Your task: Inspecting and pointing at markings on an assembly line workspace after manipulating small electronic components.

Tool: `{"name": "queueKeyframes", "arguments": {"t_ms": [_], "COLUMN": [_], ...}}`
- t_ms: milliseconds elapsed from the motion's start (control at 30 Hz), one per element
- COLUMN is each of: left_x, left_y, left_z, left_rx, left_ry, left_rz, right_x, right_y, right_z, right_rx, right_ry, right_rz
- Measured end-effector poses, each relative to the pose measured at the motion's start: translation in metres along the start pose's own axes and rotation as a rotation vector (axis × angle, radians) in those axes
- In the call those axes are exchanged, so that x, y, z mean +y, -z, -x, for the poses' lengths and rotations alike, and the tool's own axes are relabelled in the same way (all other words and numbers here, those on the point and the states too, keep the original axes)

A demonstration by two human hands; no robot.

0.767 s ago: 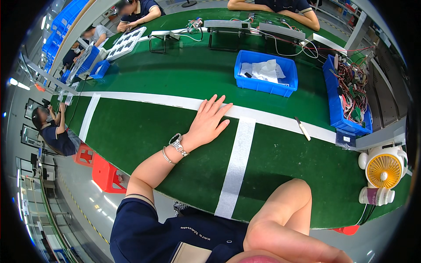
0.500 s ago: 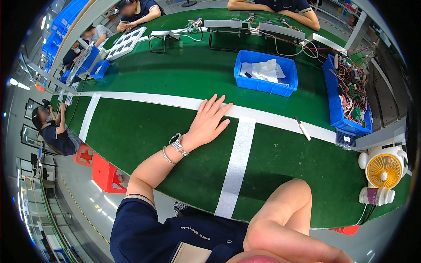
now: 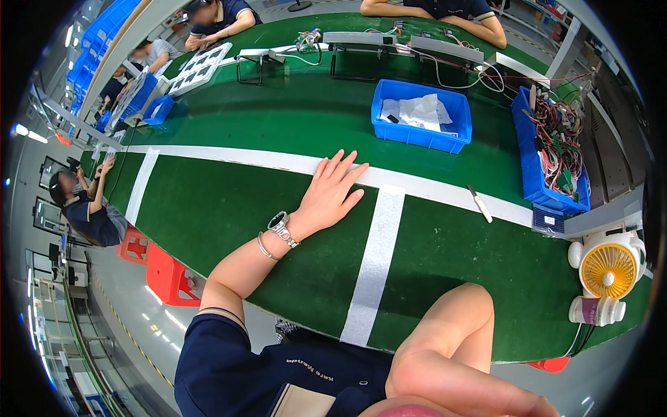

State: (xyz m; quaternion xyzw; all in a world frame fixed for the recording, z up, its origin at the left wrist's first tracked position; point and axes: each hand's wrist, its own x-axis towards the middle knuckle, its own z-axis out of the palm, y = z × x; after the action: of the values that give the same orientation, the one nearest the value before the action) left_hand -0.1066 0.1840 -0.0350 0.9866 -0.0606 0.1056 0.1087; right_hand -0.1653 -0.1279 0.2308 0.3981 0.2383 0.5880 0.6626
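right arm (image 3: pixel 445 323): cut off, lower edge | co-worker opposite (image 3: pixel 455 9): cut off, top edge | watch dial (image 3: pixel 278 220): too small

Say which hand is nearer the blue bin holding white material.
Left. The left hand lies on the tabletop, in front and left of the blue bin; the right hand is farther, at the picture's lower edge.

It's bright in here, an even, cool white light over the table (image 3: pixel 445 240), with lamps (image 3: pixel 37 137) glaring at the left edge of the frame and white streaks shining off the floor (image 3: pixel 132 306) at lower left. A soft dark shadow (image 3: pixel 420 286) spreads beside the bent arm (image 3: pixel 445 330) at lower right. The left hand (image 3: pixel 330 193), mid-frame, looks crisp; a co-worker's head (image 3: pixel 203 12) at upper left is blurred. Straight edges bow toward the rim, and the corners go black.
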Motion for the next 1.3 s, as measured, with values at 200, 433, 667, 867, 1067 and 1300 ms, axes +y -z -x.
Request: {"name": "queueKeyframes", "arguments": {"t_ms": [200, 433, 667, 867, 1067, 1300], "left_x": [-0.004, 0.001, -0.002, 0.009, -0.001, -0.001], "left_y": [0.003, 0.0, 0.004, 0.003, 0.006, 0.005], "left_z": [0.007, -0.002, 0.005, -0.011, 0.004, 0.002], "left_rx": [-0.003, -0.003, 0.004, -0.004, 0.013, 0.019], "left_ry": [0.028, -0.008, 0.034, -0.02, 0.041, 0.042], "left_rz": [-0.014, -0.011, 0.011, 0.009, 0.048, 0.08], "right_x": [0.028, 0.007, 0.007, -0.001, 0.02, 0.028], "right_y": [-0.02, 0.01, -0.021, 0.041, -0.008, -0.003], "right_z": [0.006, -0.003, 0.005, -0.027, 0.004, 0.002], "right_rx": [0.255, -0.099, 0.247, -0.556, 0.12, 0.06], "right_ry": [0.246, 0.039, 0.083, -0.103, 0.175, 0.245], "right_rz": [-0.052, -0.022, 0.099, -0.039, -0.017, -0.106]}}
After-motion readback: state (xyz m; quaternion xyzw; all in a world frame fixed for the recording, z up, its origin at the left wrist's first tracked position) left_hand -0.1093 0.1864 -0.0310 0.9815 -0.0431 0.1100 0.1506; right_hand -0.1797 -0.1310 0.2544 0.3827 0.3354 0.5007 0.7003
